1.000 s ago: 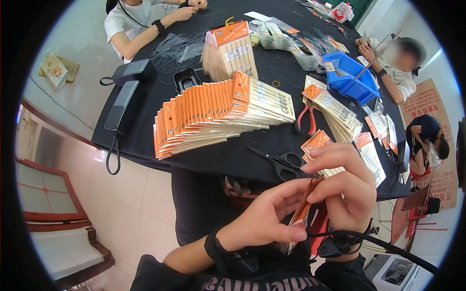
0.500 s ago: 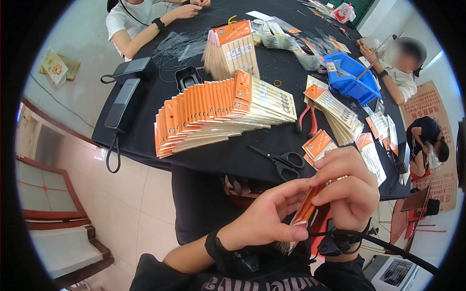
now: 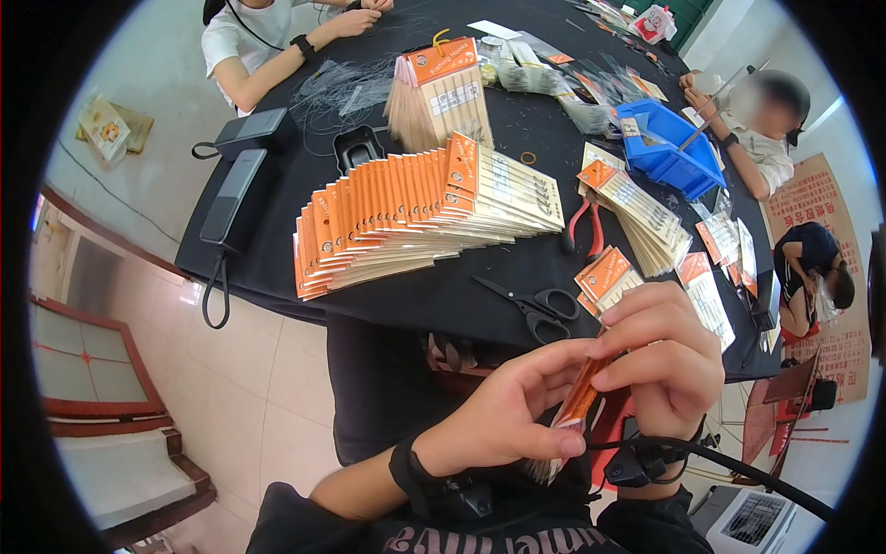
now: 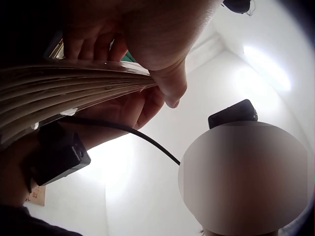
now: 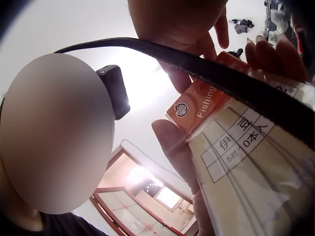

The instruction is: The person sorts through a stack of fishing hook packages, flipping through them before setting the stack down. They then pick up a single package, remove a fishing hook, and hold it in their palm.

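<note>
Packets (image 3: 579, 397) of fishing hooks; both hands (image 3: 503, 406) grip them.

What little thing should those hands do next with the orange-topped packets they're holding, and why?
I'd probably press the held packets evenly together: the left hand and right hand both grip them, and the left wrist view shows their layers fanned apart.

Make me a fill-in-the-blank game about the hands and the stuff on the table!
1. The left hand and the ____ hand hold the packets.
2. The plastic bin is ____.
3. The handles of the scissors are ____.
4. The handles of the pliers are ____.

Missing words: right; blue; black; red.
</note>
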The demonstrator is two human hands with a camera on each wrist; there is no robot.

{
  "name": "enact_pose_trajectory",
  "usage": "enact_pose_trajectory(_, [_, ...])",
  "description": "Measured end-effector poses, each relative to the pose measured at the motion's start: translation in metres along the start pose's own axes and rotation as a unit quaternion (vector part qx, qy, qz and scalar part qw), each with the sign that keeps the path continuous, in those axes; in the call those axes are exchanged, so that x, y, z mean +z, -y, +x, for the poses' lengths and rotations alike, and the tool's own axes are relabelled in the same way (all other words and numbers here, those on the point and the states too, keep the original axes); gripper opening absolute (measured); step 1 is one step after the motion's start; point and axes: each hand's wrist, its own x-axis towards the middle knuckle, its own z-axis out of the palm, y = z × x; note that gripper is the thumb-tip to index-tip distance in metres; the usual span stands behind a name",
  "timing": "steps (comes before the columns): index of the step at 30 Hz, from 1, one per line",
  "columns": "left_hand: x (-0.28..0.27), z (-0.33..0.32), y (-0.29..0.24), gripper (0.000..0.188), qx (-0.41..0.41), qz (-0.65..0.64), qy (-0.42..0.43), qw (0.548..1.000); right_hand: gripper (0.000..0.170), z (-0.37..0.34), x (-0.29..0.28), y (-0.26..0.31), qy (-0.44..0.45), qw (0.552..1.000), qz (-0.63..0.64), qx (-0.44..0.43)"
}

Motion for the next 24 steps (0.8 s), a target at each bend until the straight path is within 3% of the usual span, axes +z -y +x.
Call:
enact_pose_trajectory(4, [-0.001, 0.001, -0.002, 0.091, 0.000, 0.003, 0.002, 1.000, 0.026, 0.002, -0.002, -0.001, -0.024, 0.999, -0.033, 0.025])
enact_pose_trajectory(7, [-0.001, 0.002, -0.011, 0.121, -0.007, 0.026, -0.049, 0.998, 0.026, -0.006, -0.009, -0.004, -0.050, 0.990, -0.051, 0.122])
enact_pose_trajectory(14, [-0.023, -0.005, -0.005, 0.128, 0.039, -0.086, -0.018, 0.995, 0.021, -0.029, -0.023, -0.019, -0.070, 0.957, -0.169, 0.226])
enact_pose_trajectory(15, [-0.027, -0.006, -0.006, 0.131, 0.040, -0.078, -0.004, 0.996, 0.019, -0.033, -0.026, -0.022, -0.073, 0.951, -0.182, 0.239])
enact_pose_trajectory(18, [-0.043, 0.000, 0.008, 0.130, 0.103, -0.224, 0.101, 0.964, 0.018, -0.043, -0.038, -0.028, -0.074, 0.937, -0.225, 0.258])
enact_pose_trajectory(21, [-0.035, -0.008, -0.003, 0.130, 0.053, -0.131, -0.017, 0.990, 0.021, -0.053, -0.048, -0.033, -0.075, 0.927, -0.240, 0.277])
enact_pose_trajectory(23, [-0.034, -0.007, -0.004, 0.129, 0.052, -0.122, -0.029, 0.991, 0.027, -0.056, -0.055, -0.030, -0.046, 0.925, -0.221, 0.307])
enact_pose_trajectory(24, [-0.034, -0.007, -0.005, 0.129, 0.051, -0.117, -0.035, 0.991, 0.038, -0.060, -0.056, -0.029, -0.024, 0.921, -0.221, 0.320])
